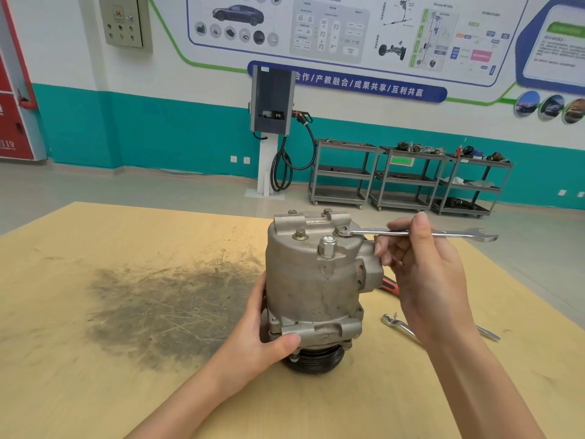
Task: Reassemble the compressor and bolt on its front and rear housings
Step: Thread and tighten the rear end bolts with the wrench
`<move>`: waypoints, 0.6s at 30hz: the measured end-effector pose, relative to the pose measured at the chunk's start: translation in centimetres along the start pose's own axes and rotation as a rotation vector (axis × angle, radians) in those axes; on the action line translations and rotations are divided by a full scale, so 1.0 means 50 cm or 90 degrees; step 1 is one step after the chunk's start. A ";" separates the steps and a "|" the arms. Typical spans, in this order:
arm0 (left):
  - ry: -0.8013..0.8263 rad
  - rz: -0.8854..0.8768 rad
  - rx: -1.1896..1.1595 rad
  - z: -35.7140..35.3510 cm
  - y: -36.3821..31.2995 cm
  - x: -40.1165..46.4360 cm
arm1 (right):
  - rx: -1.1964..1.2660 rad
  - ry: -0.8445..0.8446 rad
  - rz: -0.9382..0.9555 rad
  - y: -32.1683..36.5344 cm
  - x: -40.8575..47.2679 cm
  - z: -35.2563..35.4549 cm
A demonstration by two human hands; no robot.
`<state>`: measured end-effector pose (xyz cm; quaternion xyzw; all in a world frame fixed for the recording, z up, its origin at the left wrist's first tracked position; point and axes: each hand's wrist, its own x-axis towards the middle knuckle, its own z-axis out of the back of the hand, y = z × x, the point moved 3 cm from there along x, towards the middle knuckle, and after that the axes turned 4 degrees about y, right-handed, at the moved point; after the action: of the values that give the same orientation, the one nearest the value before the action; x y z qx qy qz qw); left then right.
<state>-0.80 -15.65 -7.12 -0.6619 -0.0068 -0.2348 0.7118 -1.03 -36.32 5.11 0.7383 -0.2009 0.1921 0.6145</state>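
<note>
A grey metal compressor (311,280) stands upright on its black pulley (313,359) on the wooden table (95,359). My left hand (259,331) grips its lower left side, thumb across the bottom flange. My right hand (421,264) holds a silver combination wrench (459,233) by the shaft. The wrench's ring end sits on a bolt (342,231) at the top right of the upper housing. Another bolt (300,234) and a large hex fitting (327,245) stand on the top face.
A second wrench (399,324) lies on the table right of the compressor, with a red-handled tool (387,285) partly hidden behind my right hand. A dark greasy stain (164,305) covers the table to the left. Beyond the table stand shelving carts (408,179) and a wall charger (272,103).
</note>
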 end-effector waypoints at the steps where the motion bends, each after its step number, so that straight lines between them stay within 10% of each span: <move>1: 0.001 0.000 0.001 0.000 0.000 0.000 | -0.011 0.008 0.006 0.002 0.000 -0.001; 18: 0.003 -0.001 0.006 0.000 0.003 0.000 | -0.105 -0.011 0.148 0.008 -0.025 -0.016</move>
<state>-0.73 -15.64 -7.26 -0.6580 -0.0067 -0.2365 0.7149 -2.34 -35.53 4.90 0.6588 -0.3055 0.2381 0.6450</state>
